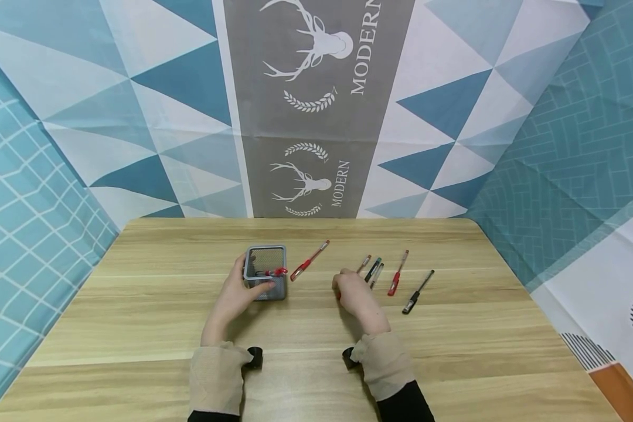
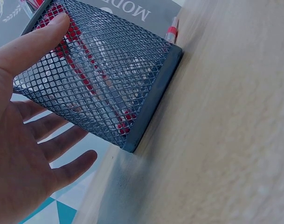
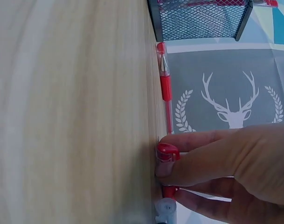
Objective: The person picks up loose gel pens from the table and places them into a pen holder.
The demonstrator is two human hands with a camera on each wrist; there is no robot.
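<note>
My left hand (image 1: 234, 298) holds a dark mesh pen holder (image 1: 274, 292) upright on the table, thumb across its near wall and fingers along its left side. Red pens (image 1: 279, 272) lean inside the holder, seen through the mesh in the left wrist view. Right of it, my right hand (image 1: 356, 293) pinches a red pen (image 3: 166, 150) by its capped end, low at the tabletop. Between the holder and this hand lies another red pen (image 1: 308, 261), its cap toward the holder.
Right of my right hand lie a dark-capped pen (image 1: 371, 269), a pen with a clear barrel (image 1: 377, 276), a red pen (image 1: 398, 274) and a black pen (image 1: 418, 293). The wooden table (image 1: 137, 328) ends at a patterned cloth backdrop (image 1: 306, 135).
</note>
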